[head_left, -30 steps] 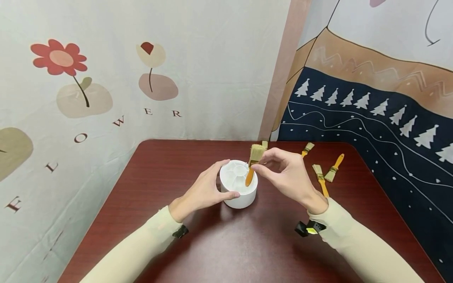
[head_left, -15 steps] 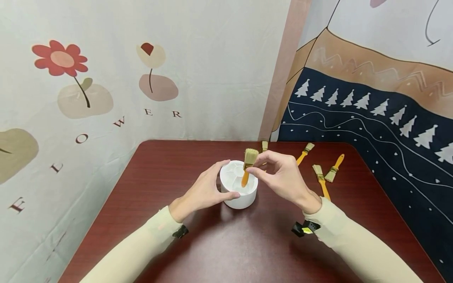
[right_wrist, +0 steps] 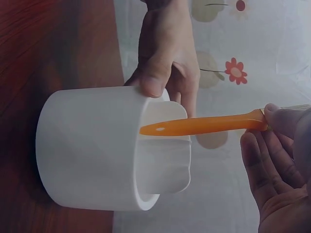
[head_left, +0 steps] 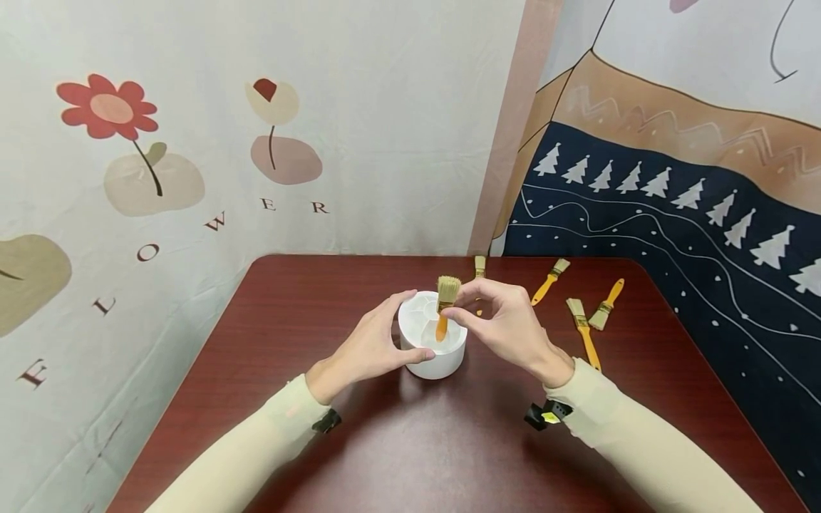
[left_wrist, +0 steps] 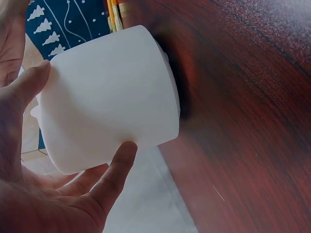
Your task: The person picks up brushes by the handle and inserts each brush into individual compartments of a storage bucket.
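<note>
A round white divided holder [head_left: 437, 365] stands on the table, its inner dividers rising above the rim in the right wrist view. My left hand [head_left: 365, 345] grips it from the left, thumb on the near rim and fingers round the far side. A flat paintbrush [right_wrist: 199, 126] with an orange handle and pale bristles is pinched in my right hand [head_left: 513, 324] near the metal band. Its bristles point up. The handle points down, with its tip at the mouth of the holder; how deep it reaches I cannot tell.
Several more paintbrushes lie on the right of the table: one at the back edge [head_left: 479, 267] partly behind my right hand, one slanted paintbrush [head_left: 549, 283], and two nearer ones, a paintbrush [head_left: 583, 333] and another paintbrush [head_left: 606, 305]. Printed cloths hang behind the dark red table [head_left: 308, 285].
My right hand has moved left and slightly toward me with the paintbrush, which now stands more upright over the holder. The left hand and the holder have stayed in place.
</note>
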{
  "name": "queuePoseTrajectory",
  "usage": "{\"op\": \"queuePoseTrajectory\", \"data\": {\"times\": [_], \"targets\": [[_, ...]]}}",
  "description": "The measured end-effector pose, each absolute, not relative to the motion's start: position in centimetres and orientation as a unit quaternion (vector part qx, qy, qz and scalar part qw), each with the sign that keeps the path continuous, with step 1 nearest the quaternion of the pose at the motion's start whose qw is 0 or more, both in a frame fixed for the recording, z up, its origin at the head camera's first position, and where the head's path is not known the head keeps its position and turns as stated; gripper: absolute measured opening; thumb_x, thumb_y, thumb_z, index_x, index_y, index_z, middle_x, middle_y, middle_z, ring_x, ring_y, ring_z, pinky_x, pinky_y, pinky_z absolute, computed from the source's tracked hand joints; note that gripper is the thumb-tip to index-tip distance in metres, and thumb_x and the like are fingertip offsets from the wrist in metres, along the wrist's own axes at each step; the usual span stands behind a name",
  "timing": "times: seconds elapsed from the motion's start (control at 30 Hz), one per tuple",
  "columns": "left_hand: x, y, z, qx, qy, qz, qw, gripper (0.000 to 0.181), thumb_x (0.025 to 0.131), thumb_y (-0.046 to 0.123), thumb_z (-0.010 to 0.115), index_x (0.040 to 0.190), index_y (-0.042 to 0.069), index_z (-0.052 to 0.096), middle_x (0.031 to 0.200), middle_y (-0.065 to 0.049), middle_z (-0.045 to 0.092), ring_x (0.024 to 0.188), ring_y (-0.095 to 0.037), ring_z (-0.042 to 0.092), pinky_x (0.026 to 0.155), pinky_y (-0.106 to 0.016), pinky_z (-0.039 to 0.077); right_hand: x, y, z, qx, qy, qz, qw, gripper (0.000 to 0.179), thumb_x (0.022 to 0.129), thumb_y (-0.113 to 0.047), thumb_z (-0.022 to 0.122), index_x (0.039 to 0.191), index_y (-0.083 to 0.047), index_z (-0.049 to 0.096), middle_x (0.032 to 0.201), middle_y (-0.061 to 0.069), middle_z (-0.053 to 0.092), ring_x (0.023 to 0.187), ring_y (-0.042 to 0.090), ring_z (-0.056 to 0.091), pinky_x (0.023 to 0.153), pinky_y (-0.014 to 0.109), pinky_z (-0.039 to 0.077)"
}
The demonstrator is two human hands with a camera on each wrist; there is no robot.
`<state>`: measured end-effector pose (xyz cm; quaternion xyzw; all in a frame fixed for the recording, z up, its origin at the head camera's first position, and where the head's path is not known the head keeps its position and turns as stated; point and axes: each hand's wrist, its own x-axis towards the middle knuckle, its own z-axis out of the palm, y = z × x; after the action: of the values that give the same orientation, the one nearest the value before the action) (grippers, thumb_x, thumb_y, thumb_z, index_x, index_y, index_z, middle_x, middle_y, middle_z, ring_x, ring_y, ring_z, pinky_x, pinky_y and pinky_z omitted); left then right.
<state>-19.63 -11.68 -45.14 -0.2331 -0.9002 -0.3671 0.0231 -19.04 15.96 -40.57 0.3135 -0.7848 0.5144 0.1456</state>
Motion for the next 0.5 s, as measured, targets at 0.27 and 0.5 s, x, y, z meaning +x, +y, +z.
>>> {"op": "queuePoseTrajectory", "data": {"times": [0.27, 0.5], "targets": [[-19.6, -11.7, -45.2, -0.236, -0.897, -0.373, 0.02, 0.112, 0.085, 0.046, 0.105, 0.175, 0.013, 0.047, 0.166, -0.005, 0.065, 0.142, -0.023, 0.07, 0.114, -0.048, 0.061, -19.1, 15.8, -41.3, 0.314, -0.79, 0.504, 0.153, 0.025, 0.092, -0.004, 0.099, 0.111, -0.013, 0.087, 0.103, 0.001, 0.089, 0.086, 0.012, 0.082, 0.079, 0.024, 0.069], [-19.7, -11.8, -45.3, -0.239, -0.897, -0.37, 0.024, 0.112, 0.086, 0.047, 0.104, 0.176, 0.012, 0.046, 0.168, -0.006, 0.065, 0.145, -0.024, 0.069, 0.117, -0.05, 0.061, -19.2, 15.6, -41.8, 0.316, -0.795, 0.494, 0.156, 0.027, 0.089, -0.002, 0.1, 0.109, -0.016, 0.086, 0.099, -0.002, 0.087, 0.088, 0.01, 0.08, 0.08, 0.021, 0.067]]}}
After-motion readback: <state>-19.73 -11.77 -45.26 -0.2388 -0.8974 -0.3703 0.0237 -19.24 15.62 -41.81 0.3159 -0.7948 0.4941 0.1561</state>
